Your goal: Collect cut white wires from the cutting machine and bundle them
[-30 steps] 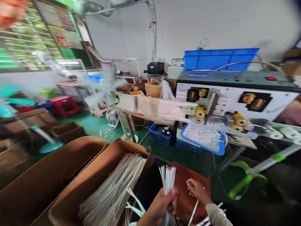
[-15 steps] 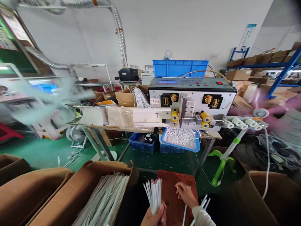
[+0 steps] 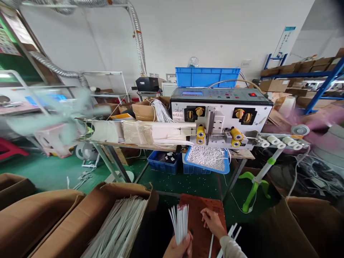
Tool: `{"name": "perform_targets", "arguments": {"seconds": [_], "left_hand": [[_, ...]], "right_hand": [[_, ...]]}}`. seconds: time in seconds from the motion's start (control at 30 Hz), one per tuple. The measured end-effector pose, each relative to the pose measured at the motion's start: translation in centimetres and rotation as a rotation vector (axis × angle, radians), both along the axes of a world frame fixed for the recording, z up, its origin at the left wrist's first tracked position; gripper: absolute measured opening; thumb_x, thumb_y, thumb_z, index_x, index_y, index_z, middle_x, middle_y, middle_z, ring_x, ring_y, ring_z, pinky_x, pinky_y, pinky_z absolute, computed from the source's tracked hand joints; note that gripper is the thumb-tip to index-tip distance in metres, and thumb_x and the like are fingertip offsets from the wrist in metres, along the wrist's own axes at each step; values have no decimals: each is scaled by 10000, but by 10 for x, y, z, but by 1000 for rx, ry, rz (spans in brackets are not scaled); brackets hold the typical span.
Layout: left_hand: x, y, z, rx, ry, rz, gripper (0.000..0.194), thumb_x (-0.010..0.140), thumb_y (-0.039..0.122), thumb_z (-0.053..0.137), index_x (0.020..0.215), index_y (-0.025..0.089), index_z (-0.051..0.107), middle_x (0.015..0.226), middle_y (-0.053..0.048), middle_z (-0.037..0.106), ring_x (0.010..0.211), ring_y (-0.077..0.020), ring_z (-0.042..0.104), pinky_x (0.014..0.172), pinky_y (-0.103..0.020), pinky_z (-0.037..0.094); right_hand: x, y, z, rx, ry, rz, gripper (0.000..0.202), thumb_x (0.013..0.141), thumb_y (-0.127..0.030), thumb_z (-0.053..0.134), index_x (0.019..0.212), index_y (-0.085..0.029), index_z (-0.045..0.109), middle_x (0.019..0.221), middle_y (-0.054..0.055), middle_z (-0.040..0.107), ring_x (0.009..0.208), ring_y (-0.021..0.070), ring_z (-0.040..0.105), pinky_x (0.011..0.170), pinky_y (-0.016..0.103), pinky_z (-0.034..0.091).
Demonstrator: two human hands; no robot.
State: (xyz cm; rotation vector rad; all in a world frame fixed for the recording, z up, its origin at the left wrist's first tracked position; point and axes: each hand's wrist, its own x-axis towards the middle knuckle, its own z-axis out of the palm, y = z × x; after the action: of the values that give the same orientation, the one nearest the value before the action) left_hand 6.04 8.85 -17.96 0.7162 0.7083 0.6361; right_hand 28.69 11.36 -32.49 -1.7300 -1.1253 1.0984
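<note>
At the bottom middle, my left hand is wrapped round a bundle of thin white cables, which stands upright with reddish tips at the top. To the right, my right hand has its fingers curled in over a reddish-brown board; whatever they pinch, if anything, is too small to make out. A single white cable end lies just below that hand. More white cable ends stick out beside the right sleeve.
A cardboard box of long white cables stands at left. Ahead, a wire-cutting machine sits on a bench above a blue tray of white bits. A green-legged stand and another box are at right.
My left hand has shifted slightly right with the cable bundle. The right hand stays almost still. The cable hanging from the rollers at far right has swung left.
</note>
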Motion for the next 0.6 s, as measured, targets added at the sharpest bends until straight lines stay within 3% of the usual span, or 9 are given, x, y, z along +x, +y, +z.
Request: {"name": "perform_targets", "arguments": {"seconds": [0.1, 0.17, 0.23, 0.3, 0.37, 0.47, 0.53, 0.6], "left_hand": [[-3, 2, 4, -20, -26, 21, 599, 634, 687, 815, 812, 175, 561, 538, 73, 432, 410, -32, 262, 440, -209, 270], [-7, 3, 10, -16, -52, 37, 575, 654, 663, 817, 819, 170, 571, 544, 75, 432, 409, -31, 252, 438, -215, 302], [-10, 4, 17, -14, -66, 65, 558, 664, 642, 823, 820, 165, 578, 552, 73, 435, 414, -31, 251, 435, -215, 315], [-13, 5, 25, -21, -67, 101, 547, 666, 623, 831, 822, 163, 581, 557, 73, 437, 422, -31, 248, 432, -211, 310], [-15, 5, 33, -16, -66, 136, 543, 664, 618, 835, 820, 163, 581, 563, 72, 436, 429, -33, 247, 431, -210, 301], [-18, 5, 42, 4, -54, 172, 539, 675, 619, 824, 824, 162, 580, 580, 67, 431, 445, -38, 253, 440, -212, 300], [-20, 5, 44, 14, -49, 175, 538, 685, 621, 817, 831, 162, 577, 584, 66, 427, 448, -37, 254, 447, -213, 303], [-23, 5, 43, 18, -62, 156, 546, 679, 625, 819, 832, 165, 567, 582, 66, 433, 439, -35, 256, 449, -215, 308]], "right_hand": [[-1, 1, 11, -54, -25, 49, 294, 809, -505, 545, 887, -229, 610, 683, -23, 613, 512, 141, 614, 500, 241, 408], [-4, 4, 36, -75, -28, 141, 245, 804, -450, 610, 865, -213, 624, 683, -19, 614, 541, 140, 619, 536, 244, 426], [-10, 9, 77, -17, 32, 266, 246, 823, -430, 653, 898, -196, 655, 735, 5, 650, 625, 153, 646, 609, 262, 468], [-19, 18, 130, 114, 200, 378, 307, 888, -459, 632, 1057, -206, 671, 924, 40, 699, 749, 161, 672, 702, 287, 510], [-29, 31, 184, 238, 352, 398, 369, 911, -493, 631, 1139, -203, 653, 1006, 57, 701, 795, 155, 673, 733, 296, 533], [-44, 58, 246, 363, 546, 304, 406, 875, -498, 695, 1158, -211, 646, 1015, 46, 681, 757, 128, 648, 676, 272, 551], [-55, 78, 270, 441, 674, 172, 422, 829, -479, 749, 1151, -225, 650, 1080, 47, 670, 753, 116, 631, 652, 254, 550], [-65, 98, 283, 496, 795, 27, 432, 781, -451, 790, 1132, -240, 655, 1172, 46, 651, 790, 119, 633, 662, 255, 553]]}}
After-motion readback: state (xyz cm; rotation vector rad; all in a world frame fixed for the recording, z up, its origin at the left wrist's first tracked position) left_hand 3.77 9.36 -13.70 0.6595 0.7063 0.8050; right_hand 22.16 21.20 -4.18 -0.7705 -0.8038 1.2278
